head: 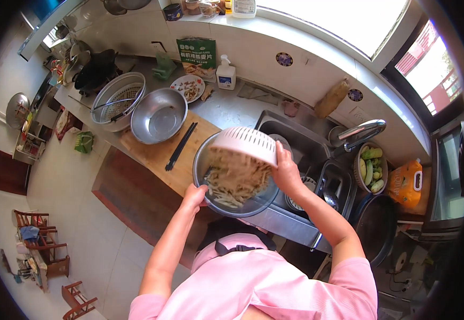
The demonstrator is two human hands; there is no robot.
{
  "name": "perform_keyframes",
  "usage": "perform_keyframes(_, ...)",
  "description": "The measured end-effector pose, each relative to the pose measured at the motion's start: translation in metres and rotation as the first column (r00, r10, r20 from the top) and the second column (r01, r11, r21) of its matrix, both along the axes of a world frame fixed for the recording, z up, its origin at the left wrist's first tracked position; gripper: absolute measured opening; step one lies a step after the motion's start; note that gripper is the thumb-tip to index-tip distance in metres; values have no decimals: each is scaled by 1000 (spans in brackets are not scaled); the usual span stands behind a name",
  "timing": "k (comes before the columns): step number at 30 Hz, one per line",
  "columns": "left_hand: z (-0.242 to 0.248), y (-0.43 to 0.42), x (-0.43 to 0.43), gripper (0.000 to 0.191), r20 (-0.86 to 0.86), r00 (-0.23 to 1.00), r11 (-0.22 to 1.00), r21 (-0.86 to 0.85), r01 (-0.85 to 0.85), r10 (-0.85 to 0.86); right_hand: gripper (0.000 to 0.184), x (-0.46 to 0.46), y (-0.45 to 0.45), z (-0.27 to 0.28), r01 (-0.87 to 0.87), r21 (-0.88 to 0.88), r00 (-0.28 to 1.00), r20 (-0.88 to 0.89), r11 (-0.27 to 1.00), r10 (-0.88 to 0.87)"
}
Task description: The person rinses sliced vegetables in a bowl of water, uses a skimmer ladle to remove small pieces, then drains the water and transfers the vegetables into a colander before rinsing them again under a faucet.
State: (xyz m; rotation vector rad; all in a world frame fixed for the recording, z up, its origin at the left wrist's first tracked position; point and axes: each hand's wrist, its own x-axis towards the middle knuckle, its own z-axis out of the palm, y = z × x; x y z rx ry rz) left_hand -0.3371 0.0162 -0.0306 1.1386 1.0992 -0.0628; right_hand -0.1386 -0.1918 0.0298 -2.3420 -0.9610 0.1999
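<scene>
My right hand (289, 170) grips the rim of a white slotted plastic colander (246, 140), tipped over a large metal bowl (270, 202). Pale, cut food strips (238, 176) tumble from the colander into the bowl; motion blurs them, and their kind is unclear. My left hand (196, 197) holds the bowl by its left rim. Left of the bowl, a pair of black chopsticks (181, 147) lies on a wooden cutting board (154, 158). An empty-looking steel basin (160, 116) stands at the board's back left.
A steel double sink (296, 124) with a faucet (359, 134) lies to the right. Beyond it are a basket of green vegetables (371, 168) and a dark pan (375, 228). A steamer pot (116, 100), a plate of food bits (194, 86) and a pump bottle (226, 74) stand behind.
</scene>
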Motion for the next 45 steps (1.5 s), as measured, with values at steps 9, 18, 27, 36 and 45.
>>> perform_keyframes(9, -22, -12, -26, 21, 73, 991, 993, -37, -110, 113, 71, -10, -18, -18, -214, 146, 933, 323, 966, 158)
perform_keyframes(18, -33, -14, -34, 29, 4, 997, 993, -83, -82, 83, 72, -13, -38, 4, -252, 279, 927, 345, 927, 148)
perform_keyframes(27, -55, -16, -39, 33, 325, 889, 930, -285, -233, 323, 62, -22, -48, 24, -390, 427, 869, 462, 816, 174)
perform_keyframes(36, -39, -18, -47, 35, 74, 997, 988, -151, -24, 36, 66, -20, -47, 18, -304, 480, 920, 373, 823, 122)
perform_keyframes(45, -45, -10, -44, 30, 31, 1000, 981, -195, 7, -1, 30, 32, -16, 11, 683, 339, 495, -866, 647, -69)
